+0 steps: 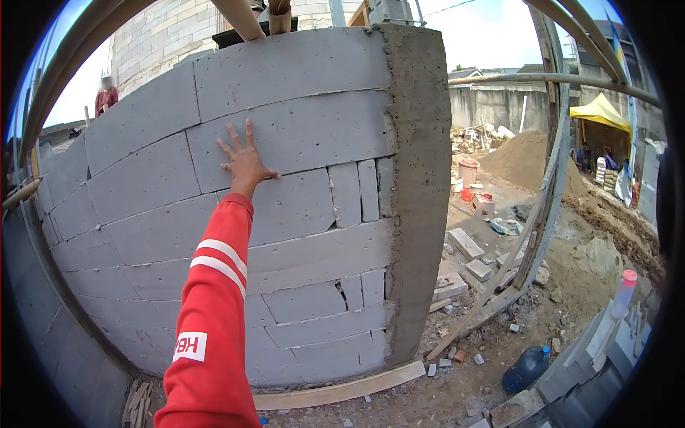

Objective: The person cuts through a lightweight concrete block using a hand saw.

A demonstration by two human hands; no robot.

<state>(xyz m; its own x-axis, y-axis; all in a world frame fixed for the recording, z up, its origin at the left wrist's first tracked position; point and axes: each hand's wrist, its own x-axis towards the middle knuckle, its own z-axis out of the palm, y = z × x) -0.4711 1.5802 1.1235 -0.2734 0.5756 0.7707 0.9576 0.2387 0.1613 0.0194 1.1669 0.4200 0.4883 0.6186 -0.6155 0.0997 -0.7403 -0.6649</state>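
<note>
My left hand (247,162), in a red sleeve (214,285) with white stripes, reaches up to the grey block wall (300,128). Its fingers are spread, with the thumb out to the right, and nothing is in it. The palm faces the wall and appears to rest on a large block near a joint. Narrow cut blocks (346,194) fill the course to the right of the hand, with small gaps at some joints. A rough concrete column (421,178) closes the wall's right end. My right hand is out of view.
Bamboo poles (239,18) cross overhead. A wooden plank (342,389) lies along the wall's foot. On the right are a slanted timber (510,264), loose blocks (465,244), a sand pile (524,160), a dark blue jug (526,369), a pink-capped bottle (624,294) and a yellow canopy (603,113).
</note>
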